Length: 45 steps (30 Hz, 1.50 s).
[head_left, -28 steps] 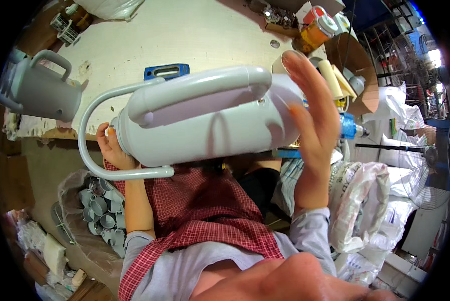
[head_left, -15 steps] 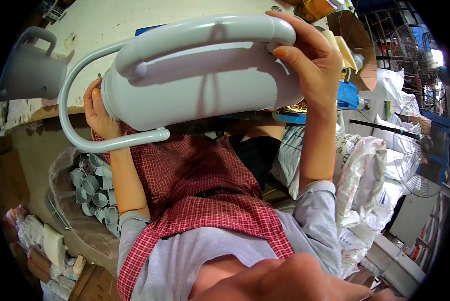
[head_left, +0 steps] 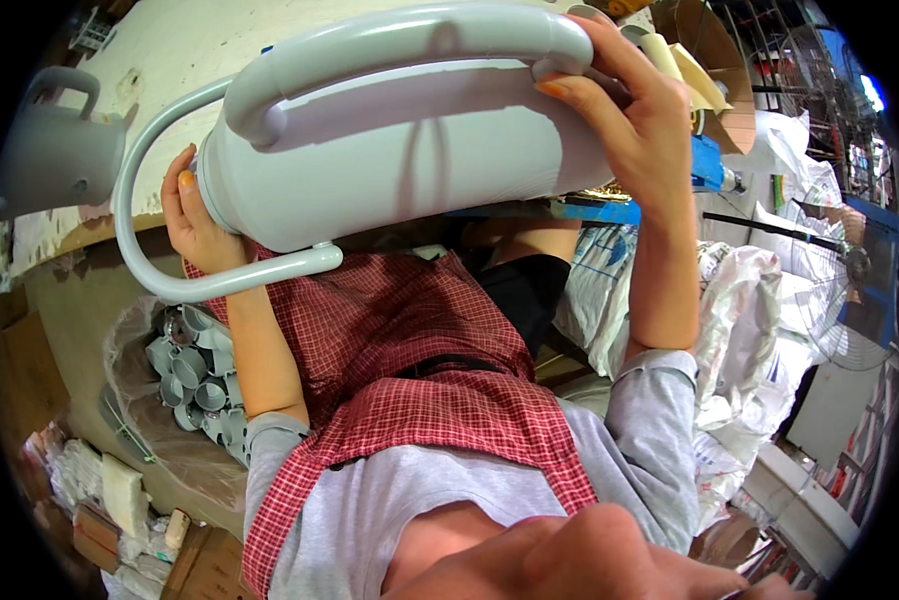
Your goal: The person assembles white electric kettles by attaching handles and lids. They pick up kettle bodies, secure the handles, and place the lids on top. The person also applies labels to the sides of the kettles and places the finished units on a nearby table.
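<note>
A large light-grey plastic jug (head_left: 369,175) lies on its side in the air before my chest. Along its top runs a thick handle (head_left: 389,42), and a thinner curved bail (head_left: 135,190) loops round its left end. My left hand (head_left: 201,222) cups that left end inside the bail, its fingers bent over the rim and partly hidden by the jug. At the right end my right hand (head_left: 634,115) grips the handle's corner, thumb beneath and fingers over it. The jug's far side is hidden.
A pale worktable (head_left: 184,60) lies beyond the jug, with another grey jug (head_left: 54,150) on its left. A plastic-lined bag of small grey parts (head_left: 194,375) stands low on the left. White sacks (head_left: 739,330), a cardboard box (head_left: 709,60) and a fan (head_left: 849,270) are at the right.
The jug has shifted slightly up in the picture, with both hands still on it. The surroundings have shifted a little in view.
</note>
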### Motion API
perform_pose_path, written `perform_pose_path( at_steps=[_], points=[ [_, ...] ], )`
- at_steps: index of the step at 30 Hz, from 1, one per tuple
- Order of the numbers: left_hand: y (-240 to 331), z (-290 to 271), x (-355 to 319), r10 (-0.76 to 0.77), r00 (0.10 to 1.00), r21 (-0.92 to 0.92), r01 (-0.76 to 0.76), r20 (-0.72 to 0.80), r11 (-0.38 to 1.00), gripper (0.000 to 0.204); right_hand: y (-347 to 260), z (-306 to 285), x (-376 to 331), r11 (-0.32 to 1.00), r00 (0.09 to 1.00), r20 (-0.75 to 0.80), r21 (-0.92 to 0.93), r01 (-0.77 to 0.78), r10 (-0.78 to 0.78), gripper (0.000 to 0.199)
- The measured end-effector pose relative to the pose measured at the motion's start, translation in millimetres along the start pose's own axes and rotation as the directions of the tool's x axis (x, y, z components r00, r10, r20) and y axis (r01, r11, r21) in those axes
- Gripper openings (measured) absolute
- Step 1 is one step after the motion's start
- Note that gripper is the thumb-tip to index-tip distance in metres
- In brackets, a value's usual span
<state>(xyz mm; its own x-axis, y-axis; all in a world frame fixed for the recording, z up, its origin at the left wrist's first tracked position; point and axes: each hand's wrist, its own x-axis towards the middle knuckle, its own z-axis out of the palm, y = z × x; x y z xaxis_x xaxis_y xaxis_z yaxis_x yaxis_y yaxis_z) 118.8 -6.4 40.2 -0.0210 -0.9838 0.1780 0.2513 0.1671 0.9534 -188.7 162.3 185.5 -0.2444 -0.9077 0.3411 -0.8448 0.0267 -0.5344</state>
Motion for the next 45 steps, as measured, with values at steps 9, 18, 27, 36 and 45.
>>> perform_pose_path(
  at_steps=[9, 18, 27, 36, 45],
  points=[
    [-12, -5, 9, 0.18, 0.975, 0.408, -0.219, 0.132, 0.886, 0.037, 17, 17, -16, 0.996, 0.986, -0.149, -0.019, -0.085, 0.081, 0.043],
    [-11, -42, 17, 0.444, 0.84, 0.565, -0.54, 0.312, 0.624, 0.038, 5, 11, -26, 0.978, 0.983, -0.108, 0.165, -0.131, 0.15, 0.038],
    [2, -93, 41, 0.542, 0.762, 0.667, -0.612, 0.354, 0.425, 0.038, 2, -28, -428, 0.837, 0.672, -0.693, -0.185, -0.515, 0.261, 0.014],
    [14, -165, 61, 0.599, 0.674, 0.7, -0.67, 0.433, 0.247, 0.038, 87, -47, -758, -0.449, 0.188, -0.807, -0.486, -0.75, 0.56, 0.083],
    [19, -217, 9, 0.506, 0.807, 0.728, -0.539, 0.304, 0.424, 0.039, 14, -123, -713, -0.276, 0.055, -0.703, -0.348, -0.896, 0.709, 0.068]
  ],
)
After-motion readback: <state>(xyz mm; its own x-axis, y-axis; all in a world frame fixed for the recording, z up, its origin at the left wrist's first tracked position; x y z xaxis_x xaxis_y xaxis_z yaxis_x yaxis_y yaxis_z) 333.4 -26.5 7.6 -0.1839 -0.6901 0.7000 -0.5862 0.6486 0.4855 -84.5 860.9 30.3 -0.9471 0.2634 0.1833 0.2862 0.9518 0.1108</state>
